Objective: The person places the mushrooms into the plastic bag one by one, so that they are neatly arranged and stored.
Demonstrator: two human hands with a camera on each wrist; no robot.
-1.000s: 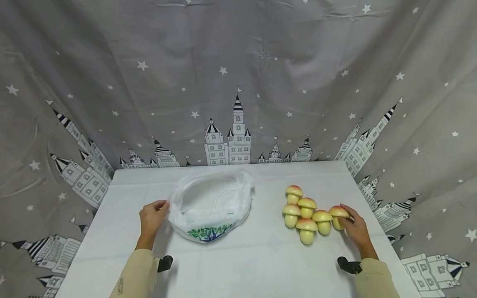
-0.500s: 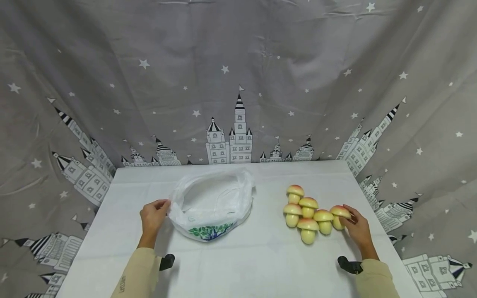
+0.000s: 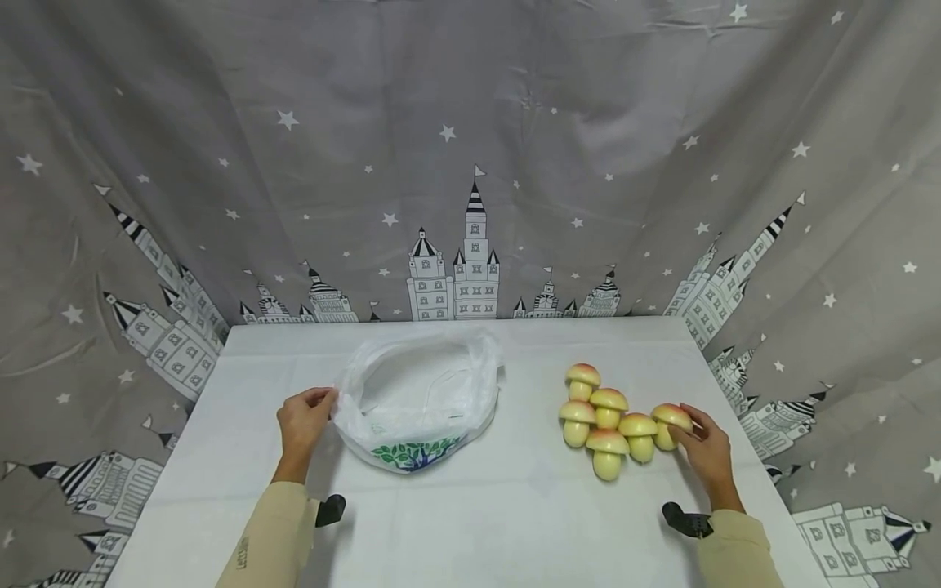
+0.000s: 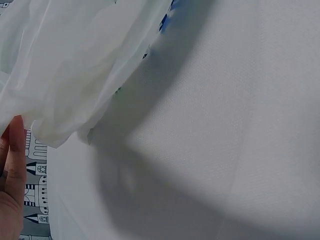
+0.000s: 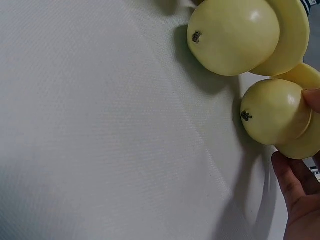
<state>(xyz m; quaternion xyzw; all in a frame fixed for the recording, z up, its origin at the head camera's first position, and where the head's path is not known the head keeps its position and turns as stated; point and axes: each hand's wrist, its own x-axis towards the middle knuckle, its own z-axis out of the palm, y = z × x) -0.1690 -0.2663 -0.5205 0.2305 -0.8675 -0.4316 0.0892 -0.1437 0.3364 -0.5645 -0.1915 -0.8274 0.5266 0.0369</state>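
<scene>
A white plastic bag [image 3: 412,429] with a green and blue tree print lies on the table, its mouth spread wide. My left hand [image 3: 304,420] pinches the left edge of its rim; the left wrist view shows the fingertips against the thin plastic [image 4: 65,75]. Over on the right sits a cluster of several yellow mushrooms [image 3: 607,408] with reddish caps. At the rightmost mushroom [image 3: 671,425], my right hand [image 3: 706,449] has thumb and fingers around the cap. In the right wrist view the held mushroom [image 5: 275,112] shows its stem end, beside another mushroom [image 5: 235,35].
The white-covered table [image 3: 470,523] ends at a grey curtain [image 3: 338,122] printed with castles and stars. Black wrist mounts [image 3: 331,510] stick out from both sleeves. A strip of table lies between the bag and the mushrooms.
The head view has shifted very slightly. Both hands stay at the bag's rim and the rightmost mushroom, with hardly any movement.
</scene>
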